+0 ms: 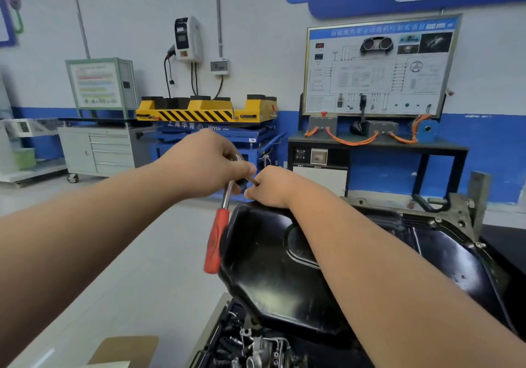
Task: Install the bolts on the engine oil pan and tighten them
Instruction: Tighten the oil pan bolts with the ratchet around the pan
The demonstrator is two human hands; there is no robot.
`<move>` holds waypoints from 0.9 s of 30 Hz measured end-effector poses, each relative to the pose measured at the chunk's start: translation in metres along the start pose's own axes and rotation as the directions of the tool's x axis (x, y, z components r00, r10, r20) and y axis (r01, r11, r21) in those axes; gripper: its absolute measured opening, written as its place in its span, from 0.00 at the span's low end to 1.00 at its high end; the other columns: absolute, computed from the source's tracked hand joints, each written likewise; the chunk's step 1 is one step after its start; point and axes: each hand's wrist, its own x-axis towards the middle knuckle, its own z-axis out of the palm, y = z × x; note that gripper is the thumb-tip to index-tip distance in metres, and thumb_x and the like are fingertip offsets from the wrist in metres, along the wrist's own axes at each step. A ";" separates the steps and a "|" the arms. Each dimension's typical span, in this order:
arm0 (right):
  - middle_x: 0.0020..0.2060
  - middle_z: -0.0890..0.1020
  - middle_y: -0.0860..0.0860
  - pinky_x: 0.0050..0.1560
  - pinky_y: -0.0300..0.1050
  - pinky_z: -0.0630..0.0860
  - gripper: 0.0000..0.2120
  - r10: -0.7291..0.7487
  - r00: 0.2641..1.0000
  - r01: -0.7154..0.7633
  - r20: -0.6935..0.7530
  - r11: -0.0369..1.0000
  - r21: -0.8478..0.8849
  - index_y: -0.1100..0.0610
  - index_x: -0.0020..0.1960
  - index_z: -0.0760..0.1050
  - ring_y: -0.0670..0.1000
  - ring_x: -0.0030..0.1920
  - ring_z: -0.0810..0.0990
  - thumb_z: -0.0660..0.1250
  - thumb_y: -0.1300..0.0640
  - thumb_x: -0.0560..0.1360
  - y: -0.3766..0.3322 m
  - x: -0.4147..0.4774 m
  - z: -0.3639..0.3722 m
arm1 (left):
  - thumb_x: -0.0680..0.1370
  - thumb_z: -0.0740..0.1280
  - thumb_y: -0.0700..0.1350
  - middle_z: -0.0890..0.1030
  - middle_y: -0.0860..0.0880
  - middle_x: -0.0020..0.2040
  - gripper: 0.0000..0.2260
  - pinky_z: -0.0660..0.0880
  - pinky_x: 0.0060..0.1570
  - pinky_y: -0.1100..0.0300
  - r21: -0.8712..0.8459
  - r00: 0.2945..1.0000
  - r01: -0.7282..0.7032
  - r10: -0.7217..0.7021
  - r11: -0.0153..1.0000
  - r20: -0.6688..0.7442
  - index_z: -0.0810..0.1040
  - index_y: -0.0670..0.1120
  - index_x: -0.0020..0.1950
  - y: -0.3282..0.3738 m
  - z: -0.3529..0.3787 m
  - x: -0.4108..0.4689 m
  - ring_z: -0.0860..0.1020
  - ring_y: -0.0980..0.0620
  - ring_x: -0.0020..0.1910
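Observation:
The black oil pan (273,268) sits upside down on the engine, filling the lower middle and right. Above its far left corner my left hand (205,165) grips the head of a ratchet wrench (217,236), whose red handle hangs down along the pan's left side. My right hand (270,187) rests on the pan's far edge with its fingers curled round the wrench's dark socket or extension; what sits under the fingers is hidden. Bolts (438,220) show along the pan's far right flange.
Engine parts (256,347) lie below the pan's near edge. A grey metal bracket (478,197) rises at the pan's far right. A cardboard piece (125,349) lies on the floor at lower left. A yellow lift table (205,111), grey cabinet (102,151) and training board (378,69) stand behind.

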 end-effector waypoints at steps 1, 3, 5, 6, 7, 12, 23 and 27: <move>0.32 0.74 0.52 0.34 0.44 0.68 0.15 -0.006 1.000 0.006 -0.003 1.000 -0.011 0.54 0.32 0.70 0.52 0.34 0.74 0.63 0.50 0.75 0.000 0.000 0.000 | 0.75 0.68 0.56 0.83 0.56 0.36 0.10 0.71 0.31 0.63 0.146 0.997 -0.069 0.072 0.987 -0.020 0.81 0.51 0.50 0.001 0.003 -0.001 0.77 0.61 0.31; 0.34 0.76 0.53 0.33 0.44 0.67 0.13 -0.009 1.000 0.009 -0.015 1.000 -0.021 0.55 0.33 0.72 0.53 0.35 0.75 0.64 0.51 0.74 0.000 -0.001 -0.001 | 0.79 0.64 0.50 0.82 0.53 0.49 0.13 0.75 0.43 0.57 0.517 0.962 -0.236 0.273 0.823 0.004 0.77 0.51 0.63 0.005 0.003 -0.002 0.79 0.54 0.46; 0.34 0.76 0.53 0.32 0.43 0.67 0.11 -0.007 1.000 0.006 -0.027 1.000 -0.026 0.54 0.34 0.73 0.53 0.35 0.76 0.63 0.52 0.73 0.000 -0.003 -0.003 | 0.80 0.62 0.44 0.76 0.51 0.62 0.18 0.75 0.54 0.53 0.683 0.913 -0.372 0.381 0.628 0.146 0.69 0.52 0.70 0.007 0.004 0.000 0.76 0.49 0.58; 0.34 0.76 0.53 0.32 0.43 0.66 0.11 -0.008 1.000 0.007 -0.029 1.000 -0.029 0.54 0.34 0.73 0.53 0.36 0.75 0.63 0.52 0.74 0.000 -0.004 -0.004 | 0.80 0.62 0.43 0.75 0.51 0.64 0.19 0.74 0.56 0.54 0.677 0.902 -0.398 0.400 0.619 0.164 0.67 0.52 0.72 0.008 0.004 0.001 0.75 0.49 0.59; 0.35 0.76 0.52 0.33 0.44 0.67 0.11 -0.010 0.999 0.009 -0.030 1.000 -0.029 0.54 0.35 0.73 0.53 0.37 0.76 0.63 0.51 0.74 -0.001 -0.004 -0.004 | 0.80 0.63 0.45 0.76 0.51 0.64 0.20 0.74 0.55 0.56 0.592 0.917 -0.371 0.381 0.715 0.115 0.67 0.53 0.72 0.010 0.003 0.000 0.76 0.50 0.59; 0.43 0.79 0.53 0.49 0.50 0.75 0.12 -0.015 0.999 0.014 -0.030 1.000 -0.018 0.55 0.47 0.76 0.55 0.45 0.78 0.56 0.51 0.79 -0.004 -0.001 0.001 | 0.74 0.69 0.59 0.84 0.52 0.48 0.18 0.75 0.46 0.60 -0.116 0.999 -0.001 -0.005 0.993 -0.053 0.79 0.47 0.55 0.007 0.006 -0.004 0.81 0.55 0.45; 0.40 0.81 0.54 0.44 0.46 0.74 0.16 0.080 0.994 -0.079 -0.078 0.997 0.010 0.56 0.42 0.79 0.54 0.41 0.79 0.60 0.45 0.76 0.002 0.002 0.001 | 0.80 0.61 0.44 0.68 0.52 0.35 0.06 0.65 0.43 0.58 0.735 0.947 -0.298 0.287 0.609 0.146 0.74 0.49 0.56 0.028 -0.015 0.009 0.69 0.49 0.40; 0.40 0.80 0.56 0.45 0.49 0.75 0.14 0.066 0.995 -0.066 -0.070 0.998 0.010 0.58 0.43 0.78 0.56 0.42 0.78 0.61 0.48 0.75 0.004 0.001 0.000 | 0.78 0.64 0.53 0.74 0.49 0.37 0.11 0.70 0.36 0.56 0.640 0.947 -0.307 0.293 0.704 0.133 0.75 0.46 0.47 0.023 -0.012 0.009 0.74 0.47 0.39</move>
